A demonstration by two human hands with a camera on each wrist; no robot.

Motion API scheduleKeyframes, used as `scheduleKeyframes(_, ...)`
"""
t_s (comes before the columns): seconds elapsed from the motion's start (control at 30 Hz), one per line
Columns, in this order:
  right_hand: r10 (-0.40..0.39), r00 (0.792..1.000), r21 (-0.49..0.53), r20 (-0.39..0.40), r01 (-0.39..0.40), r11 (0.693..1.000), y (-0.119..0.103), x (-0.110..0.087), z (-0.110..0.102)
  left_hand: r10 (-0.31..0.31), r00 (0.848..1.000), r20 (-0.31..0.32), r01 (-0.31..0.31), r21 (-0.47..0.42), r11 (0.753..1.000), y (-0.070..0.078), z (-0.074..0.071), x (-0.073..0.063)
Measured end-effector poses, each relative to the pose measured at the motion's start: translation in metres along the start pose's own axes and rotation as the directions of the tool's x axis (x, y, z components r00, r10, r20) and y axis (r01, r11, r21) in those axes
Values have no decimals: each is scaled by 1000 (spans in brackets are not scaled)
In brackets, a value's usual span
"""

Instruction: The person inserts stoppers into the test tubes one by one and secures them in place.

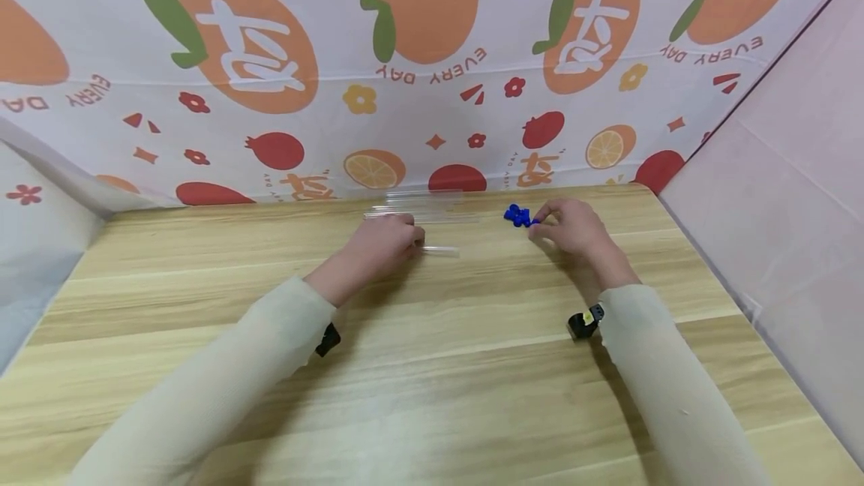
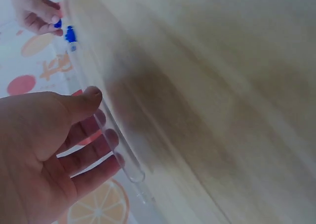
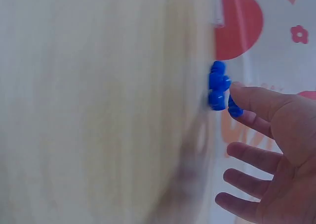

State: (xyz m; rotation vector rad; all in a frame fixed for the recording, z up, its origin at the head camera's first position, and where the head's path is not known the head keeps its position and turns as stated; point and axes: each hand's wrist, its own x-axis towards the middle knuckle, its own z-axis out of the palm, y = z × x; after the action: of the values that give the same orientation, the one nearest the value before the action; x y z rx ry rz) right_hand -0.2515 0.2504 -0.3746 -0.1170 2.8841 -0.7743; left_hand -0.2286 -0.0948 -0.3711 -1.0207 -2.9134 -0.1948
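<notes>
My left hand [image 1: 385, 242] pinches a clear test tube [image 2: 127, 152] between thumb and fingers. In the left wrist view its rounded end points toward the lower right, and in the head view the tube's other end [image 1: 445, 251] sticks out to the right of the fingers. With thumb and index finger, my right hand [image 1: 574, 225] grips a small ribbed blue cap [image 3: 235, 108], its other fingers spread apart. Right beside that cap lies a small cluster of blue caps [image 1: 516, 214] on the table.
Several clear tubes [image 1: 425, 214] lie side by side on the wooden table [image 1: 432, 366], near its back edge and behind my left hand. A white fruit-print cloth [image 1: 418, 118] rises along the back. A pale wall [image 1: 790, 193] borders the right side.
</notes>
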Motion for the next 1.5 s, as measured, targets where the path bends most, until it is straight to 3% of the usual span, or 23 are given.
scheduleKeyframes(0.17, -27, 999, 68, -45, 30, 997, -8, -5, -5, -7, 999, -46, 2, -105, 994, 0, -8, -13)
scheduleKeyframes(0.27, -61, 995, 96, -81, 69, 993, -14, -8, -6, -30, 997, -73, 13, -222, 975, 2, -16, -22)
scheduleKeyframes(0.37, -91, 988, 159, -126, 111, 981, -22, -12, -4, -71, 991, -111, 27, -359, 933, 8, -25, -34)
scheduleKeyframes(0.47, -121, 980, 260, -159, 160, 952, -33, -18, -2, -109, 985, -136, 26, -505, 863, 15, -29, -46)
scheduleKeyframes(0.53, -137, 977, 330, -165, 186, 925, -41, -21, 0, -130, 982, -137, 22, -604, 796, 19, -30, -53)
scheduleKeyframes(0.6, -148, 976, 381, -159, 199, 903, -48, -23, 3, -151, 982, -118, 23, -711, 703, 23, -29, -58)
scheduleKeyframes(0.7, -156, 977, 469, -143, 205, 859, -60, -26, 6, -185, 981, -55, 49, -855, 517, 29, -28, -66)
scheduleKeyframes(0.77, -168, 976, 544, -139, 217, 811, -69, -29, 8, -197, 980, -3, 74, -921, 383, 34, -27, -71)
scheduleKeyframes(0.8, -169, 975, 593, -143, 221, 775, -74, -31, 10, -201, 979, 28, 92, -944, 316, 36, -26, -74)
scheduleKeyframes(0.87, -173, 975, 695, -141, 222, 684, -85, -35, 15, -197, 977, 81, 123, -970, 210, 40, -23, -77)
scheduleKeyframes(0.93, -178, 974, 773, -143, 222, 594, -97, -39, 21, -184, 975, 124, 151, -979, 140, 44, -21, -79)
scheduleKeyframes(1.0, -181, 973, 836, -143, 216, 505, -109, -43, 27, -179, 972, 154, 171, -981, 87, 47, -20, -81)
scheduleKeyframes(1.03, -188, 972, 854, -142, 217, 474, -114, -46, 29, -175, 971, 161, 175, -982, 71, 49, -19, -81)
scheduleKeyframes(1.17, -223, 964, 891, -142, 223, 395, -126, -55, 32, -167, 970, 174, 183, -983, 35, 53, -20, -84)
scheduleKeyframes(1.27, -232, 966, 913, -115, 195, 358, -130, -61, 32, -157, 972, 177, 185, -982, 37, 55, -22, -88)
scheduleKeyframes(1.5, -223, 975, 975, -19, 68, 211, -141, -70, 38, -115, 981, 153, 157, -987, 26, 60, -28, -94)
